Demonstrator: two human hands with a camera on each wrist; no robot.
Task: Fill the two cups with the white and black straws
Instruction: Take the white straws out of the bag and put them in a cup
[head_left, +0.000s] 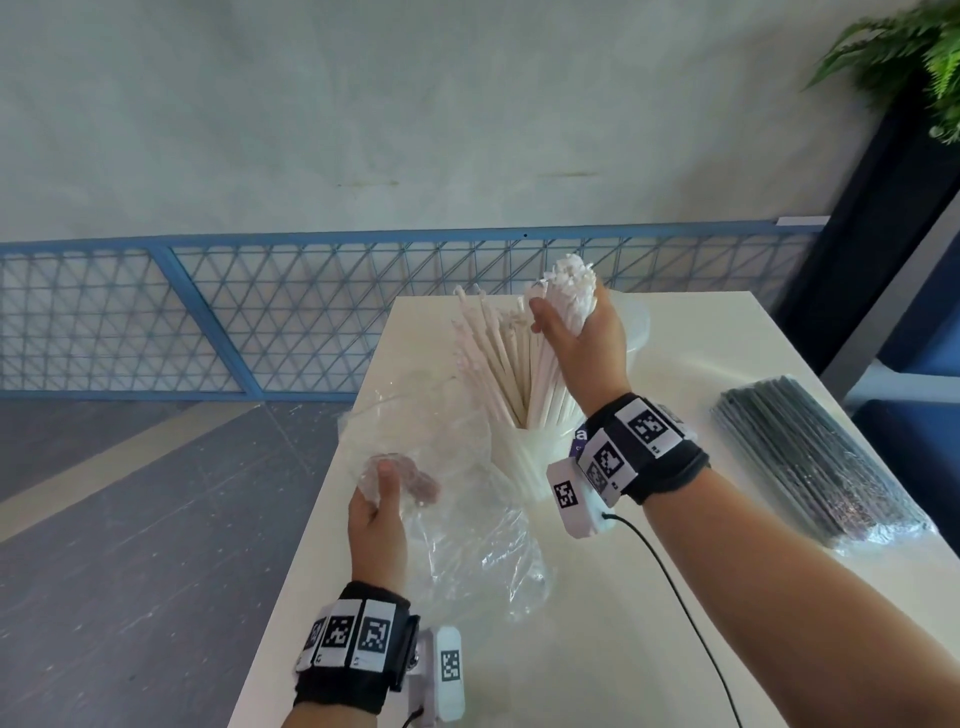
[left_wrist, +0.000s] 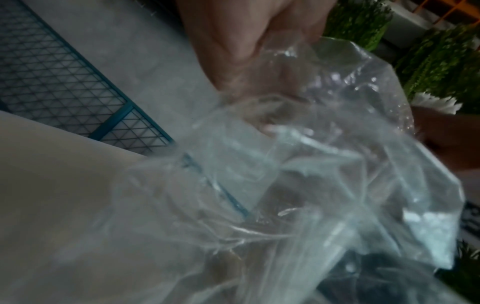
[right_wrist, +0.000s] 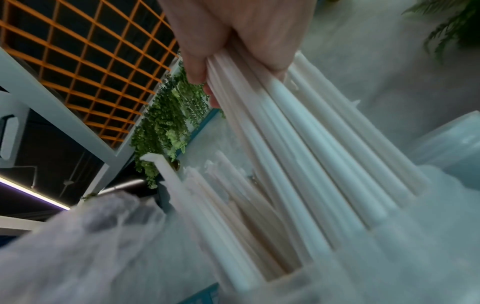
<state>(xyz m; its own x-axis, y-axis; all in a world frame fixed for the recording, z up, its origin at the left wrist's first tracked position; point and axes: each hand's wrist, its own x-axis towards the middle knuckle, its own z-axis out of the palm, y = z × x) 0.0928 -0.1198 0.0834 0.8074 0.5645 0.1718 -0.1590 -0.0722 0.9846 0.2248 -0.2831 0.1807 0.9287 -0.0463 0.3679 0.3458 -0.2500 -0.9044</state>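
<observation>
A translucent white cup (head_left: 524, 457) stands mid-table, packed with white straws (head_left: 498, 358) that fan out to the left. My right hand (head_left: 576, 332) grips a bundle of those straws (right_wrist: 298, 131) near their tops, their lower ends inside the cup (right_wrist: 389, 257). My left hand (head_left: 382, 499) holds a crumpled clear plastic bag (head_left: 467, 525) just left of the cup; the bag (left_wrist: 298, 174) fills the left wrist view. A second cup (head_left: 636, 325) shows behind my right hand. The black straws (head_left: 810, 462) lie in their clear wrapper at the right.
The white table (head_left: 649, 613) is narrow; its left edge runs close to my left hand, with dark floor (head_left: 130, 519) below. A blue mesh railing (head_left: 260, 312) stands beyond. A cable (head_left: 675, 587) trails from my right wrist camera. A fern (head_left: 909, 57) hangs at top right.
</observation>
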